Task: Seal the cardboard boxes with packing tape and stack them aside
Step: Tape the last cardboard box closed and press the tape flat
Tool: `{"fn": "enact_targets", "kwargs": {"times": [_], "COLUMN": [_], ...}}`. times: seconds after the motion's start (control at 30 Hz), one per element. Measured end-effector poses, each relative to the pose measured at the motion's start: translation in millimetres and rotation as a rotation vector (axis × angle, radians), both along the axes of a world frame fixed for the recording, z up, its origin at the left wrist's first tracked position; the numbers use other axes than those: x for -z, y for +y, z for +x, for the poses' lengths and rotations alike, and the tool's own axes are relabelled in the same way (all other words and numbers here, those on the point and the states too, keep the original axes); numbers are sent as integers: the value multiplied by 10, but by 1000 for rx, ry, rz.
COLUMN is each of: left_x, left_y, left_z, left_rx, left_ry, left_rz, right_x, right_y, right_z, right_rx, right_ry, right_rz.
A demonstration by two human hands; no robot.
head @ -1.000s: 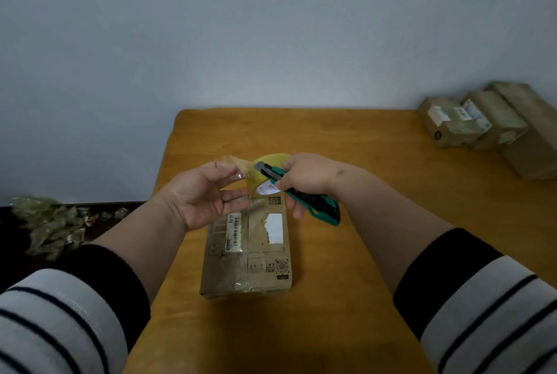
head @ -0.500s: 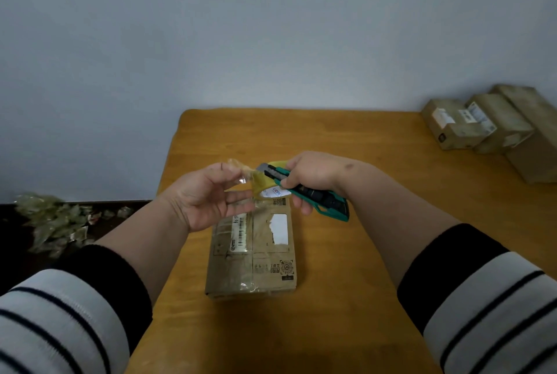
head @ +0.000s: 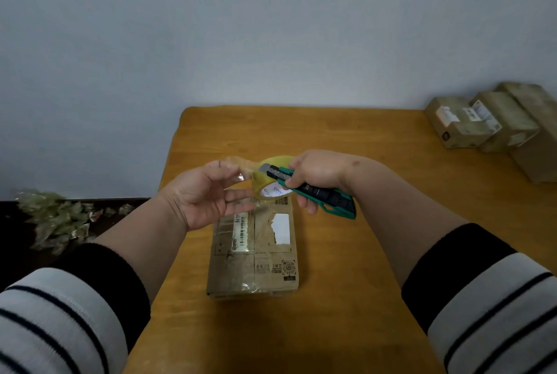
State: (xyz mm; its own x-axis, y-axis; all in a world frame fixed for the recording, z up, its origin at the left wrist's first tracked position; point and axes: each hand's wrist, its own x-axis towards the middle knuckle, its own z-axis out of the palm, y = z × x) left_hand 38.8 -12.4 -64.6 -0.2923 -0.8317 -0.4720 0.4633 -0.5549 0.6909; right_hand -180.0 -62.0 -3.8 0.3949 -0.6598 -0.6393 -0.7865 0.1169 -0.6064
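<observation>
Since a moment ago both hands have risen a little above the box, and the tape roll (head: 272,176), tipped flatter half a second back, is showing more of its yellow rim again. The left hand (head: 208,193) is sitting at the centre of the frame, palm up and fingers loosely curled, pinching the free end of the clear tape strip (head: 241,167) between thumb and fingertips. The right hand (head: 316,176), just right of centre, is gripping a green and black utility knife (head: 310,190), its short grey blade pointing left and lying against the roll. I cannot tell how the roll itself is being held, since the right hand is hiding its far side.

The cardboard box (head: 254,250) is lying flat on the orange-brown wooden table (head: 376,253) below the hands, in the lower middle of the frame, with labels and glossy tape across its top. Three more cardboard boxes (head: 488,123) are sitting side by side at the right edge. Crumpled tape scraps (head: 57,217) are lying on a dark surface at the left edge.
</observation>
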Motion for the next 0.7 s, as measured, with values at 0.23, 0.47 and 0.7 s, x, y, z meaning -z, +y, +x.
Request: {"fn": "enact_targets", "kwargs": {"times": [0.23, 0.47, 0.7], "left_x": [23, 18, -4], "left_y": [-2, -5, 8], "left_z": [23, 69, 86], "left_rx": [41, 52, 33], "left_ry": [3, -4, -112], "left_rz": [-31, -4, -16], "right_x": [-14, -98, -116], "right_y": [-35, -94, -146], "right_z": [131, 296, 307], "right_rx": [-45, -123, -137], "right_ry": [96, 211, 204], "right_rz": [-26, -19, 8]}}
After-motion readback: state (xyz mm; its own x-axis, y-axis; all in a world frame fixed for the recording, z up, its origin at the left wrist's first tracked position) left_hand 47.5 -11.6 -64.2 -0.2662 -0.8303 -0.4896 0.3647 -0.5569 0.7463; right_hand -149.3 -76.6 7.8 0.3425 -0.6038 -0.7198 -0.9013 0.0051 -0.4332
